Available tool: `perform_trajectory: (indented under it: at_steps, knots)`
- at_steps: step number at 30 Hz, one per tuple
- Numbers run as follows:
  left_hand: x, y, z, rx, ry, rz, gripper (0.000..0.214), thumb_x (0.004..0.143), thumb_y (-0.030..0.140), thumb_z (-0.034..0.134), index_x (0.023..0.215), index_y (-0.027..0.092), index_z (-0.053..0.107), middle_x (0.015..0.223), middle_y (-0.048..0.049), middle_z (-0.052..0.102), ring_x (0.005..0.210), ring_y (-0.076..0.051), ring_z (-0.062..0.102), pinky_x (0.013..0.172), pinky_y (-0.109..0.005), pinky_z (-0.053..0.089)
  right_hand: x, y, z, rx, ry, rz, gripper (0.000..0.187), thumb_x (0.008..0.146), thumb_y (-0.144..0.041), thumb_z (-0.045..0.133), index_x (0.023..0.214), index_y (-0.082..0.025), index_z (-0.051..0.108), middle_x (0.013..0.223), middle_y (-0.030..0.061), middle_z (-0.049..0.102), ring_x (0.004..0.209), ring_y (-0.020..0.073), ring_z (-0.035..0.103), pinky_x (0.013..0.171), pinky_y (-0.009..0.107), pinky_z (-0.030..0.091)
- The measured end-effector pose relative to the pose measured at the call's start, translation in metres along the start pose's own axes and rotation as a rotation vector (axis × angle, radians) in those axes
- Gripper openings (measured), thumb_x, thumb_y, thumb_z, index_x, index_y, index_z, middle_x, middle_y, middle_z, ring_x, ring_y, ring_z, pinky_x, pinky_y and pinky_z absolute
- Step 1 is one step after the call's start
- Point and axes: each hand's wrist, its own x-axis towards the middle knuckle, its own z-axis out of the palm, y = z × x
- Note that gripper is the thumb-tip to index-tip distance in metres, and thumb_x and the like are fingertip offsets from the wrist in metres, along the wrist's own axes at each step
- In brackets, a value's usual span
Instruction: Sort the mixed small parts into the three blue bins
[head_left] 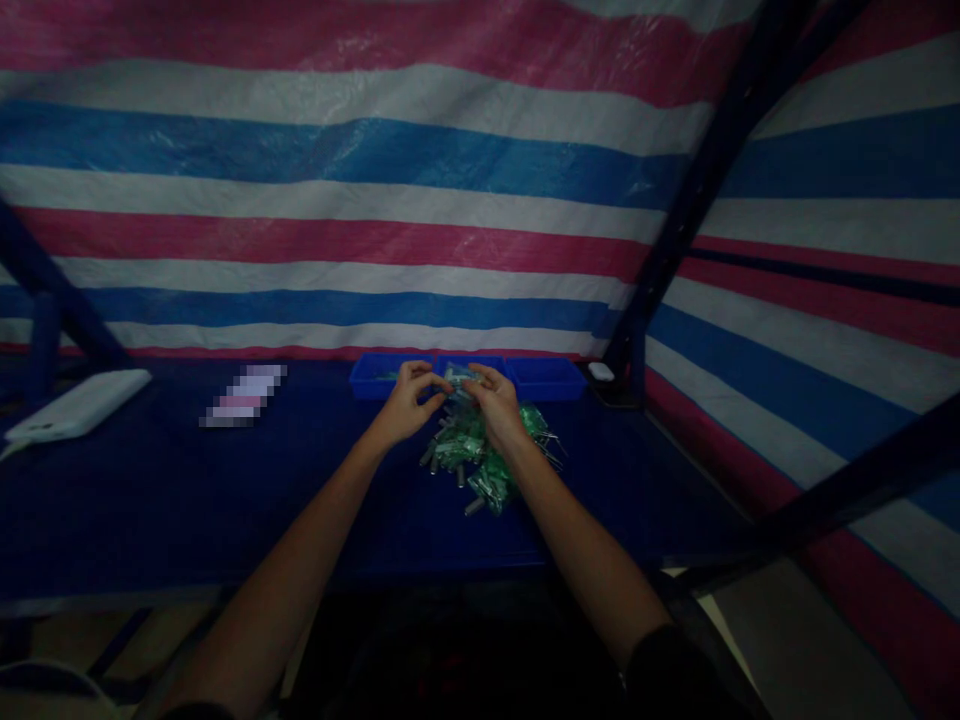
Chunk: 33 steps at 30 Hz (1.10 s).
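Both my hands are raised over the middle of the table, close together, just in front of the blue trays. My left hand [412,404] is curled, its thumb and index fingertips nearly meeting; what they pinch, if anything, is too small and dark to tell. Facing it, my right hand [495,402] has thumb and fingers bent together near small shiny pieces I cannot make out. Beneath and around the right wrist lies a loose pile of small clear-green pieces [461,440] with grey metal cylinder ends and thin metal rods. The right forearm hides part of it.
Behind the hands stand a left blue tray [360,382] with a few small pieces, a middle tray [474,360] holding shiny pieces, and a right tray [547,380]. A white power bank [79,405], a blurred-out flat object [244,397] and a white case [600,371] lie farther out. Blue metal posts flank the table.
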Motion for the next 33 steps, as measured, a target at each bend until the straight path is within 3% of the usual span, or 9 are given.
perform_trajectory:
  at_steps: [6, 10, 13, 16, 20, 23, 27, 30, 33]
  knots:
    - [0.002, 0.003, 0.002, -0.368, -0.009, -0.423, 0.04, 0.078, 0.051, 0.045, 0.079, 0.014, 0.061, 0.071, -0.0043, 0.057, 0.063, -0.013, 0.053, 0.049, -0.021, 0.04, 0.0, -0.006, -0.007, -0.403, -0.055, -0.413, 0.01, 0.066, -0.019, 0.052, 0.069, -0.019, 0.061, 0.081, 0.0009, 0.062, 0.084, 0.0171, 0.056, 0.076, 0.03, 0.042]
    - [0.006, 0.007, 0.0, -0.59, 0.028, -0.603, 0.021, 0.069, 0.031, 0.064, 0.066, 0.013, 0.055, 0.055, 0.0008, 0.053, 0.04, -0.005, 0.044, 0.037, -0.016, 0.03, -0.004, -0.008, -0.008, -0.689, -0.087, -0.605, 0.021, 0.067, -0.01, 0.046, 0.063, -0.021, 0.063, 0.101, 0.0028, 0.057, 0.102, 0.0184, 0.049, 0.092, 0.035, 0.035]
    - [0.011, 0.008, -0.006, -0.704, 0.222, -0.65, 0.01, 0.069, 0.012, 0.062, 0.064, 0.013, 0.054, 0.054, 0.0008, 0.054, 0.041, -0.004, 0.047, 0.04, -0.015, 0.037, -0.005, -0.009, -0.01, -0.774, -0.018, -0.628, 0.025, 0.071, -0.011, 0.045, 0.075, -0.021, 0.067, 0.105, 0.0052, 0.053, 0.103, 0.0191, 0.046, 0.093, 0.034, 0.034]
    - [0.016, 0.006, -0.016, -0.769, 0.428, -0.689, 0.003, 0.079, 0.016, 0.054, 0.078, 0.013, 0.055, 0.063, -0.0036, 0.06, 0.05, -0.007, 0.055, 0.049, -0.017, 0.045, -0.002, -0.01, -0.013, -0.814, 0.044, -0.548, 0.026, 0.074, -0.013, 0.044, 0.085, -0.021, 0.066, 0.094, 0.0051, 0.054, 0.094, 0.0188, 0.049, 0.087, 0.034, 0.037]
    - [0.012, 0.002, -0.022, -0.476, 0.467, -0.558, 0.048, 0.083, 0.036, 0.051, 0.123, 0.015, 0.035, 0.085, -0.0076, 0.064, 0.051, -0.01, 0.058, 0.051, -0.023, 0.047, 0.004, -0.008, -0.02, -0.893, 0.017, -0.468, 0.02, 0.075, -0.018, 0.046, 0.082, -0.02, 0.064, 0.082, 0.0035, 0.06, 0.085, 0.0189, 0.051, 0.083, 0.034, 0.038]
    - [0.003, 0.001, -0.011, -0.012, 0.311, -0.327, 0.056, 0.078, 0.044, 0.053, 0.124, 0.018, 0.038, 0.09, -0.0062, 0.063, 0.051, -0.012, 0.057, 0.05, -0.025, 0.043, 0.008, -0.006, -0.022, -0.905, 0.007, -0.465, 0.016, 0.074, -0.019, 0.046, 0.08, -0.02, 0.062, 0.08, 0.0025, 0.061, 0.081, 0.018, 0.053, 0.08, 0.033, 0.038]
    - [-0.012, 0.007, 0.015, 0.405, -0.16, -0.17, 0.031, 0.066, 0.049, 0.062, 0.076, 0.02, 0.064, 0.066, -0.0029, 0.063, 0.059, -0.018, 0.058, 0.053, -0.025, 0.038, 0.009, -0.004, -0.023, -0.858, 0.088, -0.493, 0.014, 0.07, -0.015, 0.046, 0.08, -0.019, 0.055, 0.08, 0.0029, 0.058, 0.079, 0.0174, 0.052, 0.074, 0.03, 0.039]
    - [-0.017, 0.011, 0.026, 0.415, -0.313, -0.222, 0.024, 0.06, 0.044, 0.066, 0.064, 0.02, 0.062, 0.06, -0.0017, 0.061, 0.056, -0.018, 0.056, 0.05, -0.024, 0.035, 0.008, -0.005, -0.022, -0.882, 0.135, -0.533, 0.009, 0.068, -0.014, 0.046, 0.073, -0.019, 0.051, 0.076, 0.0025, 0.053, 0.077, 0.0171, 0.049, 0.072, 0.029, 0.039]
    - [-0.013, 0.011, 0.025, 0.181, -0.302, -0.237, 0.017, 0.063, 0.035, 0.064, 0.063, 0.018, 0.059, 0.059, -0.0001, 0.059, 0.055, -0.015, 0.054, 0.05, -0.023, 0.036, 0.006, -0.006, -0.022, -0.918, 0.127, -0.519, 0.003, 0.068, -0.018, 0.05, 0.066, -0.02, 0.05, 0.075, 0.0017, 0.05, 0.077, 0.0174, 0.048, 0.074, 0.03, 0.038]
